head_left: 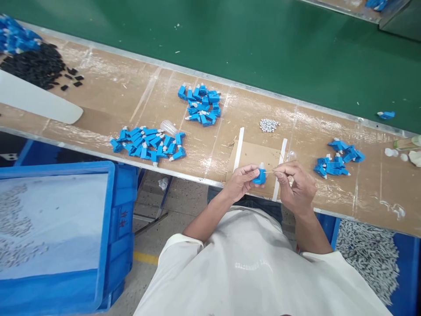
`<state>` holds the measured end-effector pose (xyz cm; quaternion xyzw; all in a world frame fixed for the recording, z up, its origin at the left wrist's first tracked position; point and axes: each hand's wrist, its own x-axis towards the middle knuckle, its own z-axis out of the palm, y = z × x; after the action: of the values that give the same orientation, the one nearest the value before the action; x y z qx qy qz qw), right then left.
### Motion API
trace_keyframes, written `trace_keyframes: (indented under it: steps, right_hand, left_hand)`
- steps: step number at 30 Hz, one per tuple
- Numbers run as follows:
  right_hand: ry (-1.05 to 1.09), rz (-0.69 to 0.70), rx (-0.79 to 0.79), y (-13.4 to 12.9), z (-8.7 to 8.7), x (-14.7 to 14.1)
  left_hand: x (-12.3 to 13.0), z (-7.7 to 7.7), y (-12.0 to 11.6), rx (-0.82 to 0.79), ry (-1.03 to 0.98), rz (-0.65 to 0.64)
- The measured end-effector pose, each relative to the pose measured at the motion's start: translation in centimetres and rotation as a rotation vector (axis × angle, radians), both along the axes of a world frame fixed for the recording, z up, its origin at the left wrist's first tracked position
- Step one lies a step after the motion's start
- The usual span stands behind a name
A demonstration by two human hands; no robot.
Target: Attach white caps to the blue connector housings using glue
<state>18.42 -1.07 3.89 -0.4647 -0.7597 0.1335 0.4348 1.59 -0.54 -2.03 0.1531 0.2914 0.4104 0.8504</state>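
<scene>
In my left hand (pixel 241 182) I grip a small blue plastic part (pixel 259 177) with a white tip pointing up. My right hand (pixel 297 186) pinches a thin wooden stick (pixel 270 172), and its left end reaches the blue part; whether it touches cannot be made out. Both hands are over the front edge of a cardboard sheet (pixel 258 151) fixed with white tape strips. Just beyond the sheet lies a small heap of silvery-white pieces (pixel 269 125).
Blue parts lie in piles at left (pixel 148 142), centre (pixel 202 105) and right (pixel 338 158). Black pieces (pixel 36 66) are heaped far left. A blue crate (pixel 113 228) stands lower left, and a bin of grey pieces (pixel 368 254) lower right. A green surface (pixel 230 48) runs behind the table.
</scene>
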Motion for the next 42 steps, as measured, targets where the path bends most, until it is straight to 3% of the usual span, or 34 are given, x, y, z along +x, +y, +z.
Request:
trace_keyframes:
  steps: [7, 19, 22, 27, 33, 42]
  right_hand:
    - [0.262, -0.157, -0.114, 0.2, -1.1, 0.8]
    - [-0.077, -0.018, -0.256, 1.4, -4.3, 1.9]
    - [-0.078, -0.104, -0.272, 3.1, -4.4, 3.0]
    - [-0.153, -0.237, -0.267, 8.6, -5.3, 5.0]
    - [-0.319, -0.149, -0.199, 13.5, -7.0, 5.5]
    - [-0.381, -0.044, -0.211, 16.0, -7.7, 5.7]
  left_hand:
    - [-0.5, -0.5, 0.2, -0.039, -0.043, 0.027]
    - [-2.7, -1.5, 1.6, -0.281, -0.112, 0.057]
    - [-2.9, -2.0, 1.6, -0.271, -0.133, 0.049]
    - [-2.6, -2.4, 1.5, -0.217, -0.152, 0.080]
    - [-2.2, -2.3, 1.3, -0.162, -0.159, 0.088]
    - [-1.9, -2.4, 1.4, -0.153, -0.185, 0.066]
